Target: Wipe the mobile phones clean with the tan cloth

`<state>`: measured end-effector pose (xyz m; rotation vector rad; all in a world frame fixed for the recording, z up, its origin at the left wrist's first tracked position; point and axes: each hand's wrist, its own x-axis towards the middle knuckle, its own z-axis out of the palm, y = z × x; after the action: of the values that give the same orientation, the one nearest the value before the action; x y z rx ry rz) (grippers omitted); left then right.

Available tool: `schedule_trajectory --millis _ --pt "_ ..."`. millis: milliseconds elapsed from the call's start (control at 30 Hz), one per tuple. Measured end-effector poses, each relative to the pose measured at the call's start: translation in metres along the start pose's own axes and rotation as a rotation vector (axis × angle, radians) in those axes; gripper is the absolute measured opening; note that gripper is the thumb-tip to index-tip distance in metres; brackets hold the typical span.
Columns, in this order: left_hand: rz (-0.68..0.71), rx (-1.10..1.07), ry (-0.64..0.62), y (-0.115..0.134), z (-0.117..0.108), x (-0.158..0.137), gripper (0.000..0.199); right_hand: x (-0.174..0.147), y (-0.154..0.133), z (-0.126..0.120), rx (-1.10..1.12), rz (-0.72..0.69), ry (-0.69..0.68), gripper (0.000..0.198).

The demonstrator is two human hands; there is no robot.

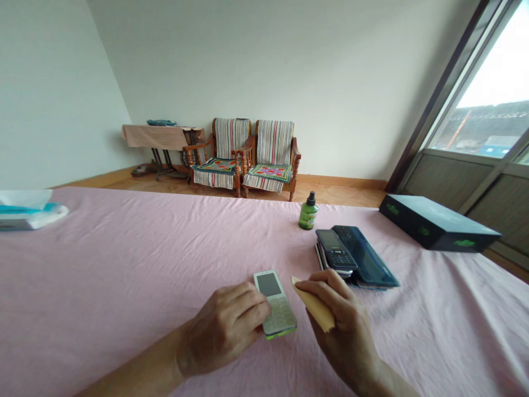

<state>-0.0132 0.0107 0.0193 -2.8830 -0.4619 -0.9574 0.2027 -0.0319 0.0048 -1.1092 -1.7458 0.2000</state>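
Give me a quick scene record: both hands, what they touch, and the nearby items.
Left hand: touching the left side of a white keypad phone
Right hand: gripping a folded yellow cloth, apart from that phone
Beyond right hand: dark keypad phone, screen up; green bottle, upright, black top
Far right: black box
Far left: tissue pack
Surface: pink cloth, wrinkled

The white phone [278, 305] looks smooth plastic, the pink cover [165, 242] matt, creased cloth.
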Motion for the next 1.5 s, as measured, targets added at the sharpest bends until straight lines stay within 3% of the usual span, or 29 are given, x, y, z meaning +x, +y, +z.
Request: schedule_trajectory --millis 667,1167,1500 --pt "-0.14 -0.06 0.135 -0.0067 0.0018 -0.0077 0.019 -0.0023 0.0024 0.0052 0.055 0.039 -0.062 0.027" --pt "-0.127 -0.054 0.145 -0.005 0.0001 -0.0059 0.019 -0.0016 0.0008 0.0064 0.06 0.04 -0.071 0.026" --pt "-0.041 -0.023 0.053 -0.0051 -0.001 -0.0025 0.016 -0.0023 0.0016 0.0053 0.058 0.051 -0.1 0.032"
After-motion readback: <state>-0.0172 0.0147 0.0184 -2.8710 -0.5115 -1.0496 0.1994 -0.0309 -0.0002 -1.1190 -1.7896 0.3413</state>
